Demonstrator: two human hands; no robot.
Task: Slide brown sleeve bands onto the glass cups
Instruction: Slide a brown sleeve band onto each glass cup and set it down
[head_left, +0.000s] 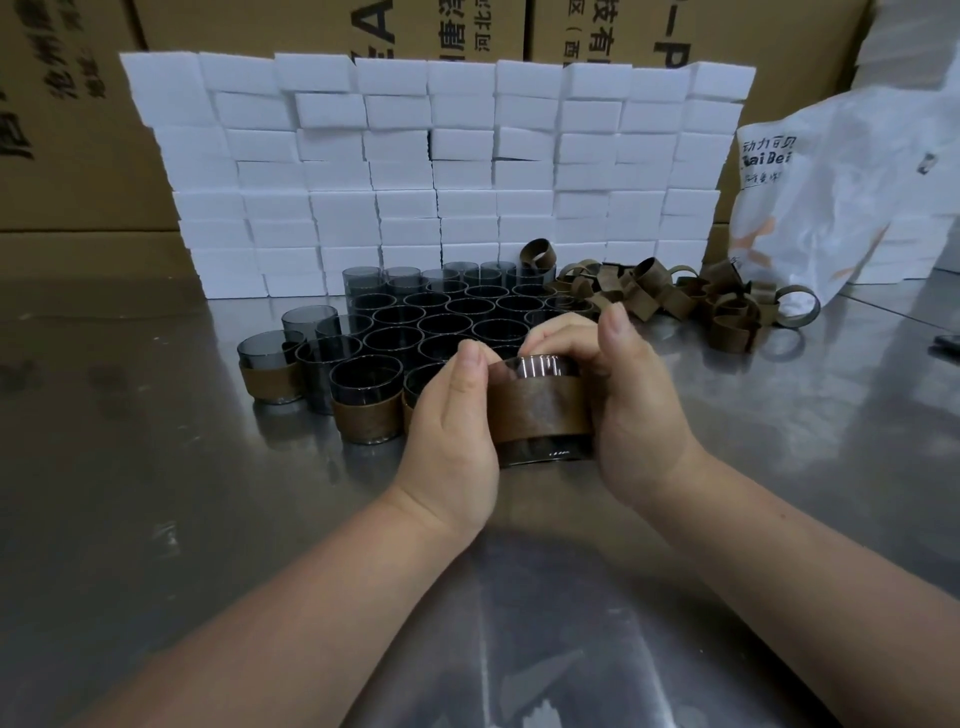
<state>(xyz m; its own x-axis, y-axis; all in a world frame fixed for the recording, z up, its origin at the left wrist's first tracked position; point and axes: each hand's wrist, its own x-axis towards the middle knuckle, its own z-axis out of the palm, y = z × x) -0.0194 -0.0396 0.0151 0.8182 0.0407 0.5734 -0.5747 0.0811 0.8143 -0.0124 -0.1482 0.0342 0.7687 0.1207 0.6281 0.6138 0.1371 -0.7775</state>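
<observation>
A smoky glass cup (540, 452) is held just above the steel table between both hands. A brown sleeve band (540, 408) wraps its middle, with glass showing above and below it. My left hand (452, 431) grips the cup's left side, thumb on the band's top edge. My right hand (631, 410) grips the right side, fingers curled over the rim. Behind stand several bare dark glass cups (447, 312) in rows. Banded cups (366, 402) stand at the front left. A pile of loose brown bands (675, 293) lies at the right rear.
A wall of stacked white foam blocks (431, 171) runs behind the cups. A white plastic bag (852, 197) sits at the right. Cardboard boxes (67, 104) stand at the back. The steel table (156, 493) stretches toward me. A dark object (948, 343) lies at the right edge.
</observation>
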